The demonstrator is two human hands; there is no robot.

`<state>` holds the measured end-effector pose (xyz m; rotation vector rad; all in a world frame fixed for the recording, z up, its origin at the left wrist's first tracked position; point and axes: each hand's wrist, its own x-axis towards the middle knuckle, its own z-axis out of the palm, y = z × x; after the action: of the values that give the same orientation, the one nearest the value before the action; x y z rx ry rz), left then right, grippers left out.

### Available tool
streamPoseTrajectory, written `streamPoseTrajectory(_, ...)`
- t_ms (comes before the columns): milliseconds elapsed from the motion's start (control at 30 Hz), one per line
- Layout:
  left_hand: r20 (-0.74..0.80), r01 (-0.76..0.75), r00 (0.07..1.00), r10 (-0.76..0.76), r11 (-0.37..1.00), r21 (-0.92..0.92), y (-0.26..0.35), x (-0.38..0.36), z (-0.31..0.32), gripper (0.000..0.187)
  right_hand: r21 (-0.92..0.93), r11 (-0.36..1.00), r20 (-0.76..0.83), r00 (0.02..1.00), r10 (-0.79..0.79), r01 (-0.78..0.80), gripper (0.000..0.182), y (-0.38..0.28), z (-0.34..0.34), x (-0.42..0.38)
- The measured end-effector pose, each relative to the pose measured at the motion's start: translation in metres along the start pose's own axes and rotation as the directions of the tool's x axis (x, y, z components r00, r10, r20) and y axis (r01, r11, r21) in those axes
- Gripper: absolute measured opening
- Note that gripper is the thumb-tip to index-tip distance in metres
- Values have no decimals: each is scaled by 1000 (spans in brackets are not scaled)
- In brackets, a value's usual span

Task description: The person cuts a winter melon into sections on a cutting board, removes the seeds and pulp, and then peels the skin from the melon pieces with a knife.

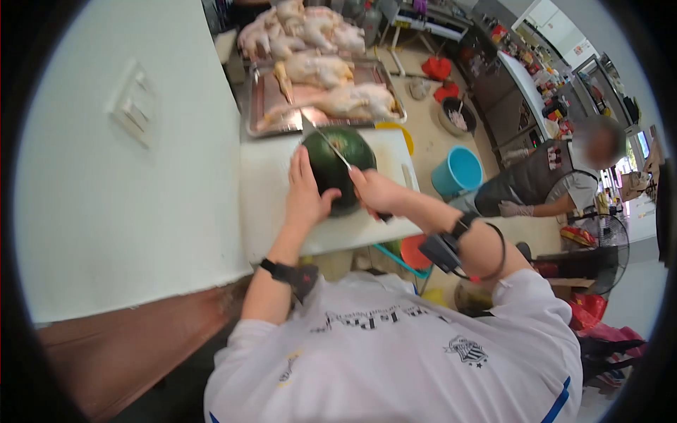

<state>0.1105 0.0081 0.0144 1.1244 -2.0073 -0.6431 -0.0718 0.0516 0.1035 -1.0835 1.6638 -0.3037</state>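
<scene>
A large dark green watermelon [333, 166] rests on a white cutting board [271, 204]. My left hand [308, 194] lies against its left side, fingers stretched along the rind and thumb apart. In my right hand [375, 192] is a knife [329, 143], gripped by its dark handle. The blade runs across the upper part of the melon, its tip pointing up and left toward the metal tray.
Beyond the board, a metal tray [254, 95] holds plucked poultry [352, 101], with more piled behind. A white wall [127, 225] rises close on the left. On the floor to the right stands a blue bucket [457, 171]; a gloved person [536, 180] is beyond it.
</scene>
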Motion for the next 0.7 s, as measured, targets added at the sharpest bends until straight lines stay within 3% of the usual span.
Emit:
streamPoseTrajectory(100,-5,-23,1000,23,999,24,5,0,-4,120,59,990,29,991,129,-130,59,-16,-8,-28)
streamPoseTrajectory(333,30,-54,998,54,999,3,4,0,-8,121,11,994,5,994,105,-105,65,-16,1,12)
streamPoseTrajectory(467,30,-22,999,22,1000,3,4,-1,-7,121,-28,1000,34,999,2,-1,69,2,-1,-4)
streamPoseTrajectory(533,2,-26,1000,26,1000,15,5,-1,-3,119,-32,998,91,995,49,-46,69,21,-6,-22)
streamPoseTrajectory(600,26,-9,1000,9,1000,5,9,1,-6,119,9,982,173,967,186,-190,69,51,-1,-30)
streamPoseTrajectory(667,59,-2,998,2,1000,5,10,-1,-8,118,-306,952,251,964,91,-11,67,77,15,-27)
streamPoseTrajectory(700,52,-11,999,11,1000,15,9,-1,-11,118,-173,984,217,973,76,-38,66,61,15,-48)
